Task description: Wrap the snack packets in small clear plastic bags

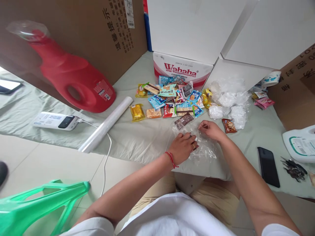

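Note:
A sheet of clear plastic film (205, 149) lies crumpled near the table's front edge. My left hand (182, 147) rests on it with fingers bent over a brown packet, of which only a small part shows. The fingertips of my right hand (208, 129) are pinched together at the film's upper right. Just behind my left hand lies a dark brown snack packet (183, 121), partly on the film. A pile of colourful snack packets (167, 90) sits farther back, and a brown cookie packet (229, 126) is to the right of my right hand.
Film-wrapped bundles (227, 98) stand right of the pile. A roll of film (107, 124), a white power bank (55, 121) with a cable, and a red jug (76, 78) are left. A black phone (268, 167), keys (294, 168) and a white jug (301, 144) lie right. Boxes (182, 69) line the back.

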`<action>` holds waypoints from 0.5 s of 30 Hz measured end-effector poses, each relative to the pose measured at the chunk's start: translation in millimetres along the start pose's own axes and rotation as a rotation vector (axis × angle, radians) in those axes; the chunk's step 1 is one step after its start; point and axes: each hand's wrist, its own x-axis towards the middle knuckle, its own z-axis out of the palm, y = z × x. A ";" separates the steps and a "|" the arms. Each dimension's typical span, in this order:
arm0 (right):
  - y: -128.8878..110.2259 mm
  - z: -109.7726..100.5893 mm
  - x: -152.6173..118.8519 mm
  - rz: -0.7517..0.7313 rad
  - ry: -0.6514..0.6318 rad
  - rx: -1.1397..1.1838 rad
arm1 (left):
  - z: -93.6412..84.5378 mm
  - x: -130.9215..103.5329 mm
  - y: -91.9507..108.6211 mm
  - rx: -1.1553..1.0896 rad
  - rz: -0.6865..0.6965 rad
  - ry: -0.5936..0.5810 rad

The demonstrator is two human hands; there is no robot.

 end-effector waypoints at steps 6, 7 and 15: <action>-28.2 4.1 -32.1 -0.032 0.070 0.250 | -6.7 -2.0 6.2 -0.032 -0.158 0.065; -33.1 9.6 -38.8 -0.037 0.088 0.295 | -7.6 -1.7 6.6 -0.045 -0.175 0.064; -44.9 69.8 -74.1 -0.056 0.040 0.426 | 3.8 -5.0 -7.3 -0.302 -0.230 0.119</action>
